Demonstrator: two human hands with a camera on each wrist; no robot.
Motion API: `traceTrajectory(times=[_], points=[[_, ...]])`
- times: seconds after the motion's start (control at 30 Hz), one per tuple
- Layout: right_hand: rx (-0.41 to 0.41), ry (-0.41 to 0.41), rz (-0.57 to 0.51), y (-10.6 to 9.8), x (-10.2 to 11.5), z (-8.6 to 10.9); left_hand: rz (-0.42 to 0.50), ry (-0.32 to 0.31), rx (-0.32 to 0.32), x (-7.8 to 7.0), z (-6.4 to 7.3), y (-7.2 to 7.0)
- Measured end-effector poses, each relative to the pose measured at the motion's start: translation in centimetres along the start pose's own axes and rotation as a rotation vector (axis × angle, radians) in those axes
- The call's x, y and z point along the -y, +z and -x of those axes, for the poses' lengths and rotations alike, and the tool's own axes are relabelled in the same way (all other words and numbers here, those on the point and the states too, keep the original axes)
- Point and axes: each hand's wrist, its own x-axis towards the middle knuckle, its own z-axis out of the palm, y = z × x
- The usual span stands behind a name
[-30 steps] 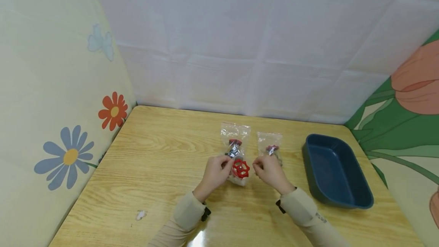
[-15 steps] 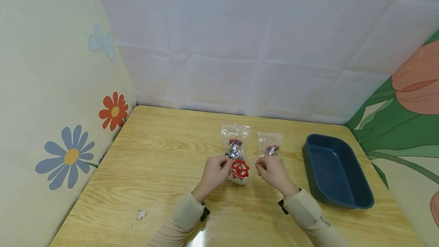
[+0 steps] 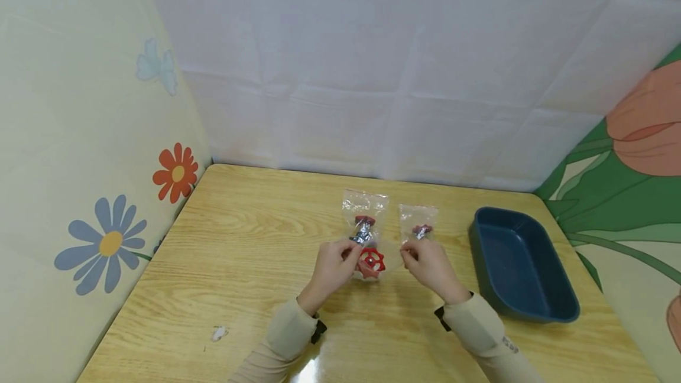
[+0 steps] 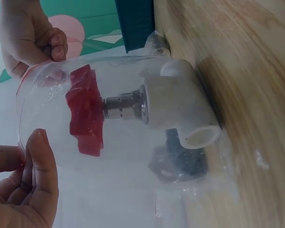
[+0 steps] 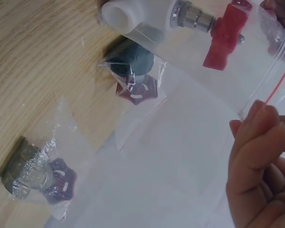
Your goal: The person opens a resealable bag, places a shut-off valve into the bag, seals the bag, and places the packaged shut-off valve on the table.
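Note:
A clear zip bag [image 4: 126,64] stands upright on the table, its red-lined mouth spread between my two hands. My left hand [image 3: 331,266] pinches one side of the mouth between thumb and fingers. The opposite side is pinched by my right hand [image 3: 430,269]. Inside sits a valve [image 4: 175,97] with a white pipe body, a metal stem and a red handwheel [image 3: 372,259], wheel end toward the opening. Behind it lies a bagged dark valve [image 5: 130,59] with a red wheel. Farther right is a smaller bagged valve [image 5: 26,168], partly behind my right hand in the head view.
A deep blue plastic bin [image 3: 524,265] stands at the table's right side. The wooden table [image 3: 255,223] ends against a white cloth backdrop [image 3: 330,75]. A pale worn spot [image 3: 219,333] marks the surface at front left.
My right hand has moved slightly right, drawing the bag's mouth wider. My left hand has hardly moved. The red handwheel has shifted a little left. The other bags and bin stay put.

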Motion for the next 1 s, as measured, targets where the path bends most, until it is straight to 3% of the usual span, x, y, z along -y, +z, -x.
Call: traceTrajectory(times=[0.67, 1.0], points=[[-0.065, -0.064, 0.030, -0.8, 0.2, -0.3, -0.006, 0.082, -0.028, -1.1, -0.2, -0.4], [-0.066, -0.073, 0.010, -1.1, 0.3, -0.4, 0.056, 0.035, -0.023, -1.2, -0.1, -0.3]])
